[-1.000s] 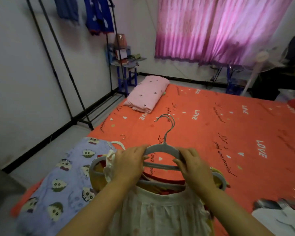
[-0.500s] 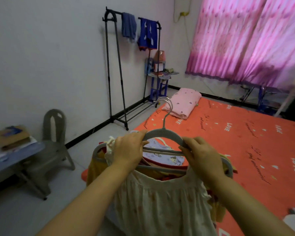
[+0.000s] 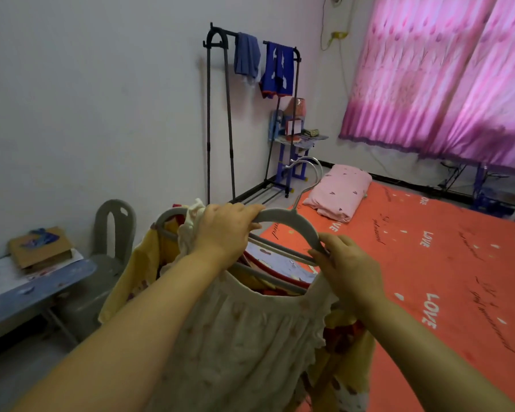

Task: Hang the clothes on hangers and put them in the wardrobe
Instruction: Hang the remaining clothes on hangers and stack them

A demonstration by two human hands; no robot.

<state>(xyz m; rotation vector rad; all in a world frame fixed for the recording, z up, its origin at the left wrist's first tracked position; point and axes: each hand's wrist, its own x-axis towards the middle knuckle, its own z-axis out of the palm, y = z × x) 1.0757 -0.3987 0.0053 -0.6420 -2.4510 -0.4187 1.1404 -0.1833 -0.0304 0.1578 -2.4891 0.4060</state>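
I hold a bunch of grey hangers (image 3: 292, 221) with clothes on them in front of me. My left hand (image 3: 223, 230) grips the left shoulder of the hangers. My right hand (image 3: 347, 266) grips the right shoulder. A cream dress (image 3: 238, 343) hangs nearest to me, with a yellow garment (image 3: 137, 272) and red cloth behind it. The metal hooks (image 3: 305, 171) point toward a black clothes rack (image 3: 220, 114) by the wall, where a grey-blue garment (image 3: 246, 56) and a dark blue garment (image 3: 277, 69) hang.
An orange bed sheet (image 3: 428, 263) with a pink pillow (image 3: 339, 194) fills the right. A grey plastic chair (image 3: 110, 233) and a blue table (image 3: 27, 292) with a cardboard box (image 3: 39, 248) stand at the left. A small blue stand (image 3: 295, 144) and pink curtains (image 3: 443, 78) are at the back.
The view has swung left and up from the bed toward the wall and rack. Both hands keep their grip on the hangers, now lifted clear of the bed and tilted.
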